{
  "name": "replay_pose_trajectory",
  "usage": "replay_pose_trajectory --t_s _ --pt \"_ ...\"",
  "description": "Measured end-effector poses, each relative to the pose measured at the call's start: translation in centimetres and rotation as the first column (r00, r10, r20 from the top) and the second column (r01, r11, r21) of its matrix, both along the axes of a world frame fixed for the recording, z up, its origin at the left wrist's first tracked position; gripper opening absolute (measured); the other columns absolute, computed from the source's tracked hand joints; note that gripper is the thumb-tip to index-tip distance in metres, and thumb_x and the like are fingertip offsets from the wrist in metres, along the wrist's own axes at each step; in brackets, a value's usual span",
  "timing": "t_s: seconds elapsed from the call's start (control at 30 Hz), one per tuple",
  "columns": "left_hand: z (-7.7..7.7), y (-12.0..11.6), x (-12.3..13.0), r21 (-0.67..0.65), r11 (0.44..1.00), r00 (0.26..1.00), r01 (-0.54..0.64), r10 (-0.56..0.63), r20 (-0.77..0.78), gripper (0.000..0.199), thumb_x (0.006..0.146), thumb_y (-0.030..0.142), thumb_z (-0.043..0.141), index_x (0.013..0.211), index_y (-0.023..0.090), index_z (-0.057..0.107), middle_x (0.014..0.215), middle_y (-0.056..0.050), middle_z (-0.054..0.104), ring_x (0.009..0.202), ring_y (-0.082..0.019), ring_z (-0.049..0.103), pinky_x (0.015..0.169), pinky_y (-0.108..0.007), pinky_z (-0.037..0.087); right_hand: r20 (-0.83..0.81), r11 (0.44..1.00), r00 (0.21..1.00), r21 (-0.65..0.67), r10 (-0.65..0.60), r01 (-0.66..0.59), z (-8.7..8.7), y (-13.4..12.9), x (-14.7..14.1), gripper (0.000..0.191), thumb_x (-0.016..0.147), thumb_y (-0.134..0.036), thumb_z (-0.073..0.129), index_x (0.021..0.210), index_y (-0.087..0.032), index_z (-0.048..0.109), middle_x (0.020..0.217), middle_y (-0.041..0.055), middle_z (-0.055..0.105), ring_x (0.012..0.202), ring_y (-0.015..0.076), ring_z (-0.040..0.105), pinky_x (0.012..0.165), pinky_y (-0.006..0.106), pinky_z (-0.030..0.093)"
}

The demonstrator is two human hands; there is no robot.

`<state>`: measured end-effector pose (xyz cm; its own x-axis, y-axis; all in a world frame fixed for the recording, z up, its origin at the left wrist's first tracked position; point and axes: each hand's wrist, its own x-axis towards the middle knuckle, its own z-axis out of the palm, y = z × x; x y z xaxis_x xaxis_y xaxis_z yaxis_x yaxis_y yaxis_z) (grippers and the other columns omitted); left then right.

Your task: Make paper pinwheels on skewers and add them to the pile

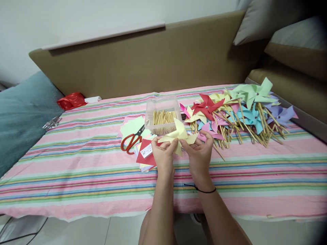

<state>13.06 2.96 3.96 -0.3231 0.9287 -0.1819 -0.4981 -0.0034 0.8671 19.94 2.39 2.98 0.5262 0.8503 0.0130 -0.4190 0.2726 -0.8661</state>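
My left hand (163,152) and my right hand (199,151) together hold a pale yellow paper pinwheel (178,135) just above the striped bed sheet (76,170). Its folded blades stick out above and between my fingers. A thin black band sits on my right wrist. Right behind the pinwheel stands a clear plastic box of wooden sticks (163,117). Red-handled scissors (131,140) lie on a stack of coloured paper sheets (143,154) left of my left hand.
A pile of finished paper pinwheels (240,109) on sticks, in red, yellow, green, blue and purple, lies to the right. A red wrapper (71,100) sits at the far left by the brown headboard (153,58). Cushions lie at the back right.
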Motion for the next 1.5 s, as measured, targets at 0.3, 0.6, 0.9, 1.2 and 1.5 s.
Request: replay_pose_trajectory --t_s 0.3,0.6,0.9,1.2,1.5 --pt "0.1 -0.1 -0.1 -0.019 0.999 0.999 0.029 -0.030 -0.017 0.069 0.052 0.026 0.084 0.102 0.020 0.037 0.061 0.002 0.066 0.049 -0.014 0.061 0.056 -0.025 0.049 0.042 1.000 0.999 0.001 0.023 -0.023 -0.1 0.1 0.4 0.075 0.059 -0.021 0.080 0.117 -0.025 0.033 0.082 0.0006 0.071 0.069 0.0184 0.071 0.069 0.035 0.059" --pt "0.0 -0.1 -0.2 -0.030 0.999 0.999 0.025 -0.026 -0.031 0.070 0.049 0.027 0.086 0.102 0.020 0.041 0.057 0.003 0.064 0.049 -0.015 0.061 0.055 -0.024 0.046 0.051 0.999 0.998 -0.039 0.036 -0.034 -0.9 0.4 0.9 0.082 0.055 -0.025 0.084 0.120 -0.023 0.034 0.083 0.0028 0.071 0.070 0.0194 0.071 0.072 0.038 0.059" --pt "0.4 0.0 -1.3 0.002 0.989 0.988 0.147 -0.147 -0.053 0.066 0.055 0.030 0.083 0.107 0.020 0.043 0.062 0.002 0.065 0.055 -0.013 0.063 0.056 -0.022 0.046 -0.016 0.978 0.986 -0.132 0.163 -0.164 -0.9 0.7 2.7 0.089 0.049 -0.026 0.086 0.121 -0.022 0.035 0.075 -0.0007 0.070 0.067 0.0206 0.070 0.068 0.037 0.058" --pt "0.3 -0.4 -4.5 -0.118 0.851 0.823 0.512 -0.525 -0.215 0.048 0.065 0.031 0.079 0.099 0.021 0.046 0.074 -0.003 0.070 0.057 -0.012 0.061 0.050 -0.019 0.040 0.117 0.871 0.874 -0.218 0.471 -0.440 -1.0 -0.1 5.7 0.081 0.051 -0.023 0.086 0.117 -0.024 0.039 0.075 -0.0010 0.071 0.062 0.0182 0.068 0.056 0.029 0.055" --pt "-0.9 -0.3 -3.5 -0.114 0.862 0.787 0.495 -0.500 -0.360 0.050 0.066 0.024 0.076 0.098 0.023 0.038 0.064 0.005 0.064 0.053 -0.010 0.057 0.051 -0.018 0.041 0.258 0.846 0.810 -0.248 0.527 -0.471 -1.2 -0.1 5.2 0.078 0.057 -0.024 0.083 0.119 -0.026 0.036 0.073 -0.0019 0.070 0.062 0.0201 0.068 0.055 0.030 0.055"
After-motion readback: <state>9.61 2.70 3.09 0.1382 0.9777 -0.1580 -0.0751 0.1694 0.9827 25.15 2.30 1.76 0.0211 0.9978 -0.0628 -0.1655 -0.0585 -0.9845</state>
